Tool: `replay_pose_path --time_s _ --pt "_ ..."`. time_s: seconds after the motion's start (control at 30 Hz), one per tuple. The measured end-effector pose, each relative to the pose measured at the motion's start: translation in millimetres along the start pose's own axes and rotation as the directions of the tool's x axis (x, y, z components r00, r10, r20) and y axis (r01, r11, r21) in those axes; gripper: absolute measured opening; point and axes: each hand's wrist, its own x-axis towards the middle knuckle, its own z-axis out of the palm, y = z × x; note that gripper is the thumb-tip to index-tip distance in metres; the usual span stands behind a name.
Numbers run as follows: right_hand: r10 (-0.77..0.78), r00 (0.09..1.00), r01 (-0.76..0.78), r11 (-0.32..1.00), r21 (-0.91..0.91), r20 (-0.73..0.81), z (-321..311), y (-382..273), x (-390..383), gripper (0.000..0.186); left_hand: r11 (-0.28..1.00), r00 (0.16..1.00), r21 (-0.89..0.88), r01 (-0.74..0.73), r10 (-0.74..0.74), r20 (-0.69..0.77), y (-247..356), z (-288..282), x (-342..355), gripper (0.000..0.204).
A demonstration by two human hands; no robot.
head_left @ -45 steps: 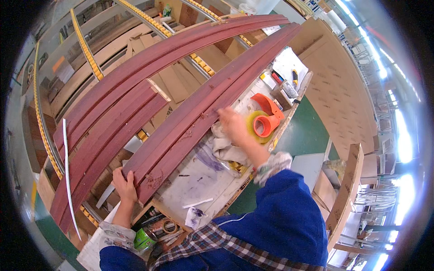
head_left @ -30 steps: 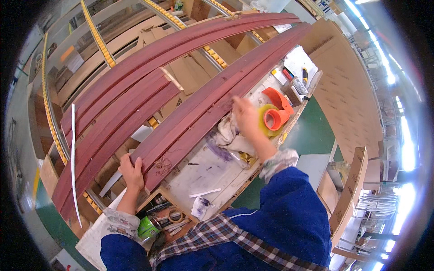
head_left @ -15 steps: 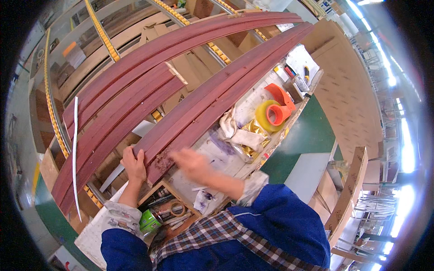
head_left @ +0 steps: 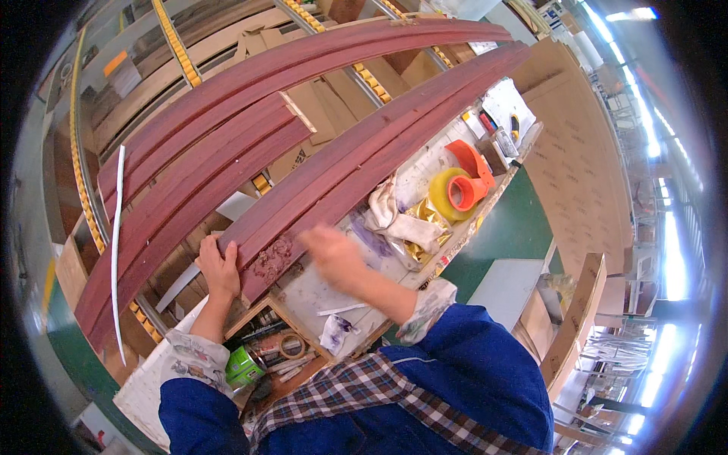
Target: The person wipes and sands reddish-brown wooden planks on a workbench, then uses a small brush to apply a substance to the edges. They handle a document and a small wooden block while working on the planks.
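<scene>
Left hand [head_left: 220,265] clamped on the near end of a long, curved, reddish-brown wooden moulding [head_left: 356,163], smooth with a rough scraped patch. Right hand [head_left: 330,254] blurred just beside that patch; grip state impossible to tell. Beyond, on the paint-smeared worktop [head_left: 318,292]: crumpled rags [head_left: 398,220], yellow tape roll [head_left: 444,193].

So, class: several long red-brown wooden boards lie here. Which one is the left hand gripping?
The nearer long board, reaching to the far right; the left hand grips its near end, which bears a rough patch. The others lie further left, untouched.
</scene>
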Motion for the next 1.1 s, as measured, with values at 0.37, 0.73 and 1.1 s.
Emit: replay_pose_path --time_s 0.37,0.73,1.1 --pt "0.181 0.944 -0.238 0.953 -0.186 -0.277 -55 85 20 0.025 1.0 0.998 0.014 -0.028 0.029 -0.053 4 -1 2 0.037" --pt "0.01 0.993 -0.005 0.999 0.045 -0.119 16 -46 -10 0.032 0.98 0.999 0.196 0.017 -0.023 0.027 14 -3 7 0.053" --pt "0.158 0.925 -0.237 0.951 -0.2 -0.346 -47 75 11 0.022 0.939 0.93 0.342 -0.025 -0.104 0.353 85 14 34 0.074"
